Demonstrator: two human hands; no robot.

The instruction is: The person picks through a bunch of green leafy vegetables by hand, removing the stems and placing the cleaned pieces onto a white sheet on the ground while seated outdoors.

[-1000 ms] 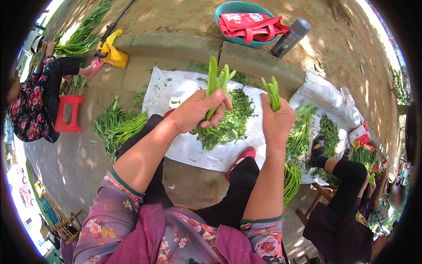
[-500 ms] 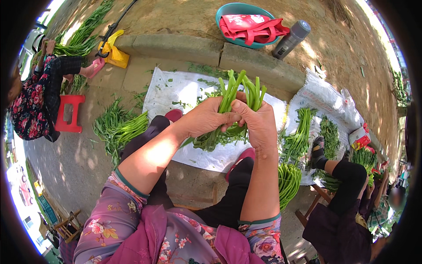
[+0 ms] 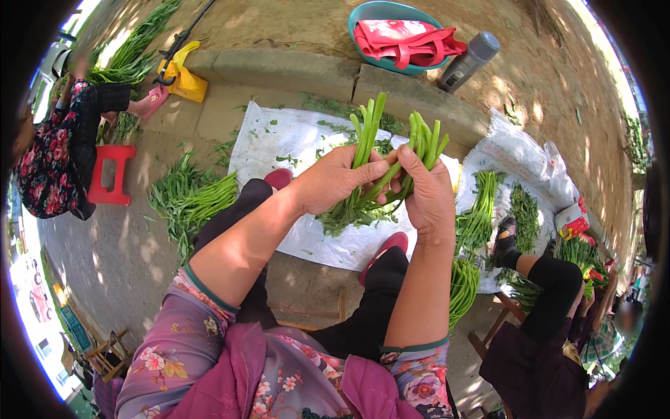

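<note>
Both my hands are raised over a white sheet (image 3: pixel 293 241) strewn with bits of leaf. My left hand (image 3: pixel 335 179) is closed round a bunch of green leafy vegetable stems (image 3: pixel 368 133), cut ends up and leaves hanging below. In my right hand (image 3: pixel 427 190), a second bunch of green stems (image 3: pixel 423 140) is gripped between thumb and fingers. A few stems run slantwise between the two hands. The fingertips behind the bunches are partly hidden. On the ground to the left lies a pile of leafy stems (image 3: pixel 199 199).
Beyond the kerb (image 3: pixel 293 70) stand a teal basin (image 3: pixel 360 50) holding a red bag (image 3: pixel 405 42), and a grey flask (image 3: pixel 469 64). At left are a red stool (image 3: pixel 112 174), a yellow bag (image 3: pixel 185 80) and a seated person. Another person sits at right near bundled greens (image 3: pixel 479 213).
My hands have moved apart a little, the right one shifting rightward with its stems. A gap now shows between the two bunches, with stems stretched across it.
</note>
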